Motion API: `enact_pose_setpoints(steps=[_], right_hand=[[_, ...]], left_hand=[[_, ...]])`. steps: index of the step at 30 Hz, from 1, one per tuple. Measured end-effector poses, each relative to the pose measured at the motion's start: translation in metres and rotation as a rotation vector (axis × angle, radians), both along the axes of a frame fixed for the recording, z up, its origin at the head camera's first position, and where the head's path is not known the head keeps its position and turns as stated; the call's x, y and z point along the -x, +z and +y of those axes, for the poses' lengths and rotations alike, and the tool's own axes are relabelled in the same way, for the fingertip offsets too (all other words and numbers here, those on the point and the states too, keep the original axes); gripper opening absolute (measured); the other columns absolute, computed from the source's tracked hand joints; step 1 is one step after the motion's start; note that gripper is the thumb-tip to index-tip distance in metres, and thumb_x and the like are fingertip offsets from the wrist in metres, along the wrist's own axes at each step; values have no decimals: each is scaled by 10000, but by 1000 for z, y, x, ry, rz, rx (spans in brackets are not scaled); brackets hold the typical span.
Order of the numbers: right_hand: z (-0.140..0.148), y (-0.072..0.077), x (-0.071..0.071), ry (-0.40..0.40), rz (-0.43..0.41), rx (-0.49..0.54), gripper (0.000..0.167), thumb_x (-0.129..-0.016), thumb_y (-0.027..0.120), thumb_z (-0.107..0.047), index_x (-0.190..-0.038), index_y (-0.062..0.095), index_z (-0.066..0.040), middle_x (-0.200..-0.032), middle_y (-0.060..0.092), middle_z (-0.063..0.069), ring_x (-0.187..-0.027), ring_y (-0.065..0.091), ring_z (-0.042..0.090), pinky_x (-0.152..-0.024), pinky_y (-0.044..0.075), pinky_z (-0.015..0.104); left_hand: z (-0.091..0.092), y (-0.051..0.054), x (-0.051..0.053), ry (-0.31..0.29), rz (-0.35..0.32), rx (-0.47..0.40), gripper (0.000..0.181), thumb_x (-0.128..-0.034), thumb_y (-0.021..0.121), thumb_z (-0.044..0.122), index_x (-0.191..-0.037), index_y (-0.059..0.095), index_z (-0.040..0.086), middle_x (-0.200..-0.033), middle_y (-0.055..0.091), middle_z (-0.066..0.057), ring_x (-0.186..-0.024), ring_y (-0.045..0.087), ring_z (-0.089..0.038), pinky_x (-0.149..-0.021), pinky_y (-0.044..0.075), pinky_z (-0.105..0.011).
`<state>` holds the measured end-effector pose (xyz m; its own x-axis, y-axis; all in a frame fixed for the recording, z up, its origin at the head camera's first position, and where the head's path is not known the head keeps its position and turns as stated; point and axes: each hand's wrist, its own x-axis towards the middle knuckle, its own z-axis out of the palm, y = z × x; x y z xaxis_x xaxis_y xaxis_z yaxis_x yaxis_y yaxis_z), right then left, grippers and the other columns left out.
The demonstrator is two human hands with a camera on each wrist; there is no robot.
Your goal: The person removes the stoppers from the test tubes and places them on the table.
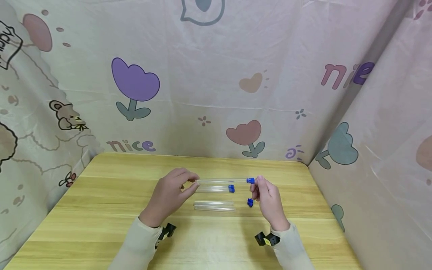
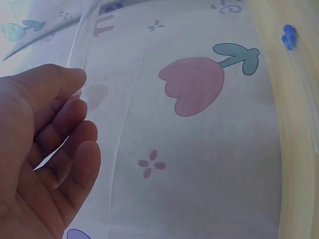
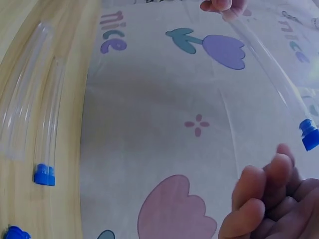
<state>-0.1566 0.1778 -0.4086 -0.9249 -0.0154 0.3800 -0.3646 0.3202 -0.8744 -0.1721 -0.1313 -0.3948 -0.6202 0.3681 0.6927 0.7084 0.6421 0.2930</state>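
Left grip (image 1: pixel 172 193): grasping; thumb and forefinger pinch one end of the held tube, the other fingers bent loosely below.
Held tube (image 1: pixel 222 180): clear, slender, raised over the surface (image 1: pixel 101 202), lying roughly level and parallel to the back edge; spans from the left grip toward the right.
Blue cap (image 1: pixel 250 180): seated at the tube's right-hand end, part of its narrower neck visible; whole cap shows uncovered in the right wrist view.
Right grip (image 1: pixel 270 200): released, fingers loosely bent, tips just beside the blue cap; whether a fingertip touches it cannot be told.
Capped tubes (image 1: pixel 212 190): two, side by side on the surface, blue ends toward the right edge; in the head view they appear just below the held tube.
Loose caps (image 1: pixel 250 202): small blue cluster on the surface, near the right grip, on the right-edge side of the tubes; count unclear.
Uncapped tubes (image 1: pixel 214 206): several, clear, bunched nearly parallel, nearer the front edge than the capped ones; exact number hard to read.
Sleeves (image 1: pixel 135 240): pale, both forearms entering over the front edge; black wrist units (image 1: pixel 267 239) at each cuff.
Printed cloth (image 1: pixel 202 67): rises behind the back edge and along both side edges; tulips, hearts, "nice" lettering.
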Motion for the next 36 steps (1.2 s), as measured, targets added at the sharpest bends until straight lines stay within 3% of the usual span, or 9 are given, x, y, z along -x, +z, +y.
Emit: enact_pose_setpoints(steps=[8,21,27,36], right_hand=[[-1,3,-4,39,20,60,509,-1150,350,-194,-732,551,17,-592,499,146,-516,525,161,-516,484,288],[-3,2,-4,49,-37,76,583,-1146,381,-236,-615,401,3,-538,478,174,-461,488,119,-476,448,257],[-3,0,-4,43,-46,55,631,-1140,406,-219,-547,340,-13,-467,393,69,-406,356,80,-427,313,226],[-3,-4,-2,23,-80,33,651,-1131,445,-265,-541,336,-14,-442,357,-53,-383,281,44,-414,235,190]], left_hand=[[4,2,-2,-28,49,-22,162,-849,844,139,-996,776,132,-958,712,68,-814,587,-62,-641,534,-193],[7,2,-5,-52,-30,-1,150,-900,803,142,-1037,743,135,-975,726,76,-805,632,-19,-667,576,-247],[9,3,-8,-48,-74,1,152,-909,795,140,-1051,739,137,-960,716,84,-824,633,-14,-672,584,-261],[10,4,-9,-51,-113,9,257,-905,815,169,-1150,739,145,-941,710,80,-816,619,-15,-652,559,-235]])
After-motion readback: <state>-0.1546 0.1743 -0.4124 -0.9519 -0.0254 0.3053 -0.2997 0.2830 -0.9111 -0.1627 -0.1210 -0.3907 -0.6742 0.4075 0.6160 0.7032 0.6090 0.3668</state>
